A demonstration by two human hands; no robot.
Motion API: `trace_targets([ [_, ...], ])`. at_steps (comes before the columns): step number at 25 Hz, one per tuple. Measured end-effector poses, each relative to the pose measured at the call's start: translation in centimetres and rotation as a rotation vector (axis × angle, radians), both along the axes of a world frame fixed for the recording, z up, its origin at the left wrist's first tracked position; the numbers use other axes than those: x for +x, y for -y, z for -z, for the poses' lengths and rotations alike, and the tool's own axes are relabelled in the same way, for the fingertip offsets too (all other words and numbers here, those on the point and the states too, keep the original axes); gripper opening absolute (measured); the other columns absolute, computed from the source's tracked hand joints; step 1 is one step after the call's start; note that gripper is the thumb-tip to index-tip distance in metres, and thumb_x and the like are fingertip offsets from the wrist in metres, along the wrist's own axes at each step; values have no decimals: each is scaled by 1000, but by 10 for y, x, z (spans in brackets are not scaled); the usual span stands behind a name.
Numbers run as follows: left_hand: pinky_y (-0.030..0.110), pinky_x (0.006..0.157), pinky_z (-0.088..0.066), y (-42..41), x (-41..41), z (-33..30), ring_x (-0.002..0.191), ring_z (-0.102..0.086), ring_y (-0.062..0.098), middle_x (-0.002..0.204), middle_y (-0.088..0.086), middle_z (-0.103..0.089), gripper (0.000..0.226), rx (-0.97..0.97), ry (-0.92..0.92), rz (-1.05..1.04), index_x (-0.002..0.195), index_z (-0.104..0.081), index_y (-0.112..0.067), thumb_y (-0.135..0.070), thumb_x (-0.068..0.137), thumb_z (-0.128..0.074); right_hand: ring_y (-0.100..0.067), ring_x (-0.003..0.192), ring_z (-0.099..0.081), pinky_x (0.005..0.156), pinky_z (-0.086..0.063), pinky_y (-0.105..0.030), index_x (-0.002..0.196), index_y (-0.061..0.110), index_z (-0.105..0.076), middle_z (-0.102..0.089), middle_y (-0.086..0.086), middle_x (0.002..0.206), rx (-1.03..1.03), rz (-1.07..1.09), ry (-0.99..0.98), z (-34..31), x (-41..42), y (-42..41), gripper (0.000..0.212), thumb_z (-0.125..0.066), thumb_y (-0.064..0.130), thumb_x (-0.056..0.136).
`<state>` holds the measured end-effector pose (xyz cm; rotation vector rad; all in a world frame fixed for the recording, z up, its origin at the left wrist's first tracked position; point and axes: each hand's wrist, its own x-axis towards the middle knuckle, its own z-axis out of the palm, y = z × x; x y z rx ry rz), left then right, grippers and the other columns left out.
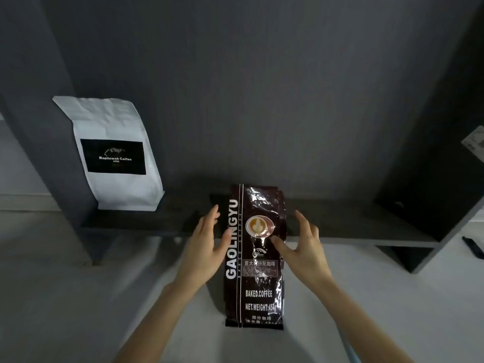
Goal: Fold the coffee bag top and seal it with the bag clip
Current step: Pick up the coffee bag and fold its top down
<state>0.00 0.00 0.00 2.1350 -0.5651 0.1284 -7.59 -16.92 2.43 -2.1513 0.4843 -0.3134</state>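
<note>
Coffee bag [255, 258], stood on the pale bench against the dark shelf [340, 226], looks glossy, slippery, crinkly and bean-heavy, so it's best pinched at the top; left hand [207, 244] and right hand [305, 248] are spread open beside it.

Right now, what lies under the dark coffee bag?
The dark coffee bag lies on a pale surface, its top over the dark shelf. Whatever lies directly beneath it is covered.
</note>
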Motion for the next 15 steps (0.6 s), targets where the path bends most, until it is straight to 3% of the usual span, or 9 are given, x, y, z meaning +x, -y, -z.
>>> trace_targets([
  [5, 25, 93, -41, 1, -10, 19, 107, -53, 11, 124, 2, -53, 46, -42, -60, 21, 130, -37, -9, -18, 87, -50, -22, 107, -57, 91, -44, -31, 119, 14, -49, -62, -7, 114, 109, 6, -10, 26, -6, -6, 35, -55, 16, 84],
  [8, 3, 75, -42, 1, -16, 21, 85, -52, -6, 111, -9, -50, 39, -117, -64, 31, 125, -44, -9, -10, 86, -51, -17, 88, -59, 82, -46, -28, 119, 13, -49, -61, -2, 95, 175, 9, 2, 26, -10, -11, 34, -51, 12, 86],
  [11, -4, 66, -39, 1, -21, 24, 83, -48, -13, 104, -16, -50, 36, -175, -118, 24, 121, -47, -10, -7, 86, -50, -15, 87, -56, 79, -43, -25, 119, 13, -48, -60, 0, 94, 202, 13, 33, 28, -12, -15, 33, -49, 10, 86],
  [15, -2, 71, -40, 0, -34, 35, 86, -56, -14, 103, -17, -56, 31, -332, -235, -19, 113, -50, -25, -11, 86, -51, -15, 97, -58, 78, -44, -18, 119, 12, -51, -62, -1, 105, 279, 35, 78, 34, -21, -17, 33, -46, 5, 87],
])
